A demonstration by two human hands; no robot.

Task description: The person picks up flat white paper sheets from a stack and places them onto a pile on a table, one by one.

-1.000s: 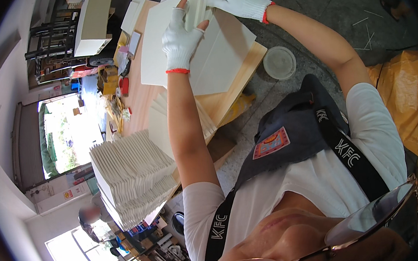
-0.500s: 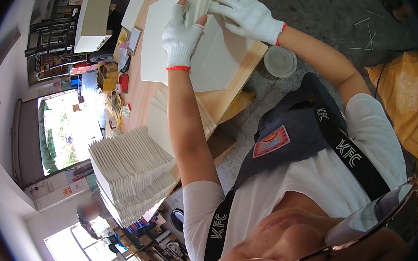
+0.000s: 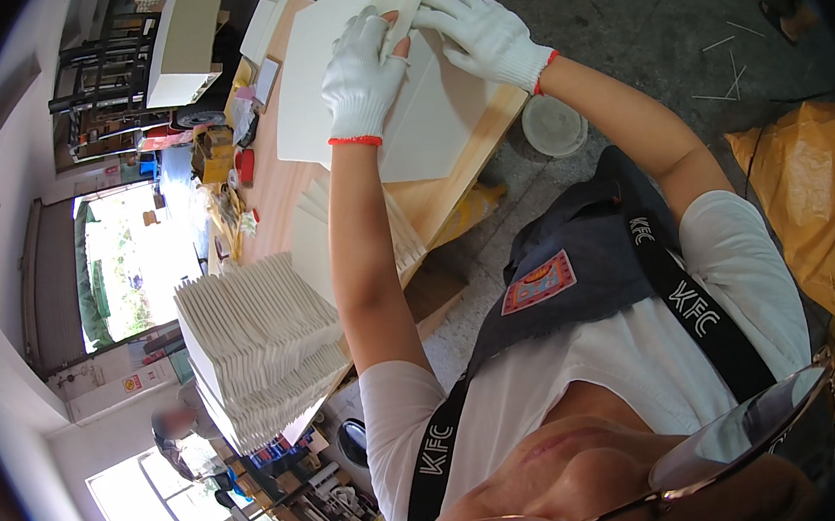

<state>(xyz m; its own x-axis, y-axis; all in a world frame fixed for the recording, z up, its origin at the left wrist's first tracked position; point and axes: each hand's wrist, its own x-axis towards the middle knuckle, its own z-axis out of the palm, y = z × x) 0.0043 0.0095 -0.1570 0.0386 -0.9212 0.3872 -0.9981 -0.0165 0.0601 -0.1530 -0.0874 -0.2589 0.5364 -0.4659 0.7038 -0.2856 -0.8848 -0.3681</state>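
Observation:
My left hand (image 3: 361, 77), in a white knit glove with a red cuff and bare thumb and fingertip, is closed on several narrow white boards (image 3: 403, 27) at the far end of the table. My right hand (image 3: 489, 39), gloved alike, has its fingers against the right edge of the same boards, thumb bent beneath. Underneath them lie large flat white sheets (image 3: 426, 139) on the wooden table (image 3: 265, 190). Part of the narrow boards is hidden by my gloves.
Tall stacks of white boards (image 3: 258, 321) stand at the table's near left, with tape and small items (image 3: 246, 166) along its left side. A round tub (image 3: 554, 126) stands on the floor to the right, and a yellow sack (image 3: 809, 203) farther right. Another person (image 3: 188, 438) is in the background.
My left hand's fingers have curled down over the boards, where the thumb and index stood apart before. My right hand has shifted slightly left with the view.

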